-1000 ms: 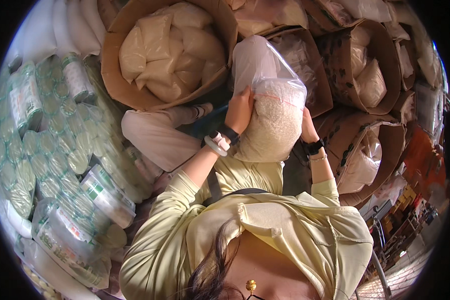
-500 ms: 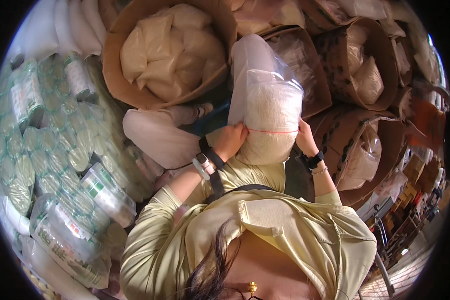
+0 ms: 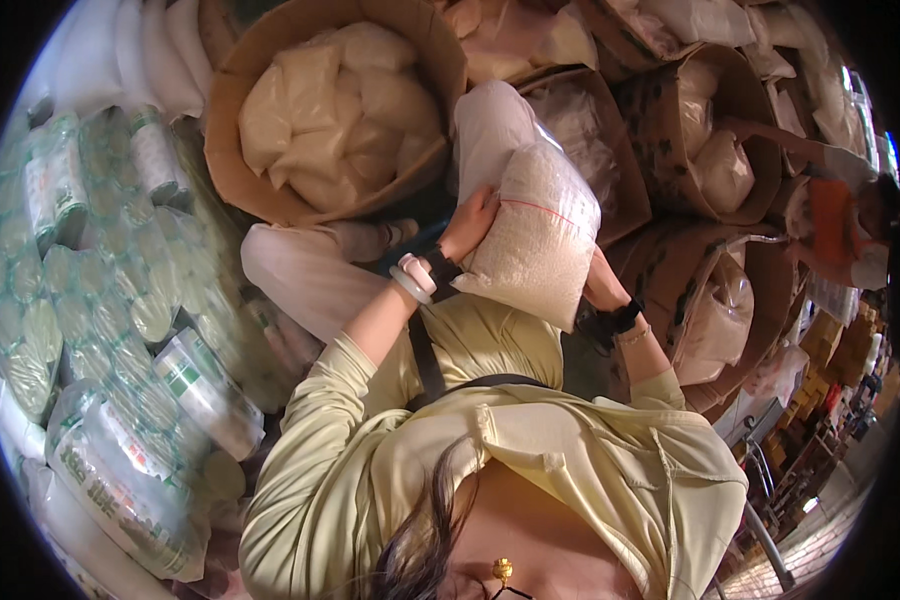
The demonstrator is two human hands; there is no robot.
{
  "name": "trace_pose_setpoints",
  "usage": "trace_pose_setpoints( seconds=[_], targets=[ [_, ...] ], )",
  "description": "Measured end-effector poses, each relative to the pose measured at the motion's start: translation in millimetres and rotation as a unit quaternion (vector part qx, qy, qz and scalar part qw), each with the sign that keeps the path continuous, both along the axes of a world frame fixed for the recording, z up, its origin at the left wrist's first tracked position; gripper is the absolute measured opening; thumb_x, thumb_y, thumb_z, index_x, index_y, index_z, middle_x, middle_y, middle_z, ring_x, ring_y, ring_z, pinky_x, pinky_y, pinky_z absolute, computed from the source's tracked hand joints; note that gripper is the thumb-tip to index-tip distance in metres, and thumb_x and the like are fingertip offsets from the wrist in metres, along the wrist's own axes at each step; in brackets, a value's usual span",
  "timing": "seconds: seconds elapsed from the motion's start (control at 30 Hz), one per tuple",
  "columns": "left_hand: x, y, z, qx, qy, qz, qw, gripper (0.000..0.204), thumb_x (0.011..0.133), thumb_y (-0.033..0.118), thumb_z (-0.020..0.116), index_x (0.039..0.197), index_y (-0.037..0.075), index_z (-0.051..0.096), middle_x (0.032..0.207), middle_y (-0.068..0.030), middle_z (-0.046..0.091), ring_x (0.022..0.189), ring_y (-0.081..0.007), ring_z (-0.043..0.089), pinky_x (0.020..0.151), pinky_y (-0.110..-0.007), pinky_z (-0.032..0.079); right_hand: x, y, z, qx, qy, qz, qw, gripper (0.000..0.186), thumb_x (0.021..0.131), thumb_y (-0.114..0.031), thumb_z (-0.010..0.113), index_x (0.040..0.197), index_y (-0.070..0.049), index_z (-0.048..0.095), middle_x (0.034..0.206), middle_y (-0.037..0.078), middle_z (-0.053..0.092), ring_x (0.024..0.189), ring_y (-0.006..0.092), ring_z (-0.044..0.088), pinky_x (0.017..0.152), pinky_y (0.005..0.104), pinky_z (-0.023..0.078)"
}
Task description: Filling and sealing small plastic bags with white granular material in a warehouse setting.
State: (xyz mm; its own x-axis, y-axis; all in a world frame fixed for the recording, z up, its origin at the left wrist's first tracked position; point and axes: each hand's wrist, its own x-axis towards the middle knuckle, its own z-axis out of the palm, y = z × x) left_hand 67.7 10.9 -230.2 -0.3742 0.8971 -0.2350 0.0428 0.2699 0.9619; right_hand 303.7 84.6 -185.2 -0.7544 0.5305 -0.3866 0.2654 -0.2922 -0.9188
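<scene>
A clear plastic bag of pale granules (image 3: 532,250) with a thin red line across it rests tilted over my lap and raised leg. My left hand (image 3: 466,226) grips its left side, fingers curled at the edge. My right hand (image 3: 601,282) holds the lower right side, its fingertips partly hidden by the bag. My bent pale-trousered legs (image 3: 305,280) lie behind and left of the bag.
Open cardboard boxes (image 3: 232,140) of filled bags surround me at the front and right. Bundles of green-tinted plastic-wrapped packages (image 3: 110,290) and white sacks (image 3: 90,60) are stacked on the left. What looks like another person (image 3: 825,225) is partly visible at the right edge.
The bag has tilted, its loose top no longer standing out. My left hand has moved up its side. A figure has appeared further into view at the right.
</scene>
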Motion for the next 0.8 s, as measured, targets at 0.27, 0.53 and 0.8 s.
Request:
trace_pose_setpoints(
  seconds=[0.27,0.53,0.8],
  targets=[
    [-7.2,-7.9,17.6,0.079,-0.123,-0.076,0.986,0.025,0.089,0.017,0.061,0.103,-0.004,0.062,0.096,-0.0177,0.067,0.09,-0.022,0.065,0.081,-0.034,0.049,-17.2,10.7,33.4,-0.203,0.018,-0.179,0.963,0.025,0.096,-0.007,0.048,0.118,0.004,0.056,0.112,0.006,0.063,0.093,0.0098,0.059,0.08,0.0264,0.05],
    [-22.6,-25.3,157.9,-0.06,-0.075,-0.161,0.982,0.016,0.087,0.015,0.052,0.081,0.004,0.062,0.057,-0.0113,0.059,0.053,-0.0244,0.061,0.052,-0.033,0.045,-23.6,47.0,116.6,0.275,-0.036,0.158,0.948,0.022,0.079,-0.004,0.065,0.098,0.006,0.061,0.074,0.011,0.068,0.068,0.0111,0.062,0.064,0.0302,0.05],
    [-32.5,-39.6,212.6,-0.076,-0.077,-0.144,0.984,0.029,0.087,0.013,0.045,0.066,-0.001,0.058,0.05,-0.0134,0.053,0.046,-0.0239,0.054,0.048,-0.032,0.042,-43.8,29.9,198.5,0.032,-0.281,0.025,0.959,0.024,0.093,-0.01,0.042,0.086,0.0,0.062,0.058,0.009,0.062,0.043,0.013,0.055,0.038,0.0227,0.041]
  ],
)
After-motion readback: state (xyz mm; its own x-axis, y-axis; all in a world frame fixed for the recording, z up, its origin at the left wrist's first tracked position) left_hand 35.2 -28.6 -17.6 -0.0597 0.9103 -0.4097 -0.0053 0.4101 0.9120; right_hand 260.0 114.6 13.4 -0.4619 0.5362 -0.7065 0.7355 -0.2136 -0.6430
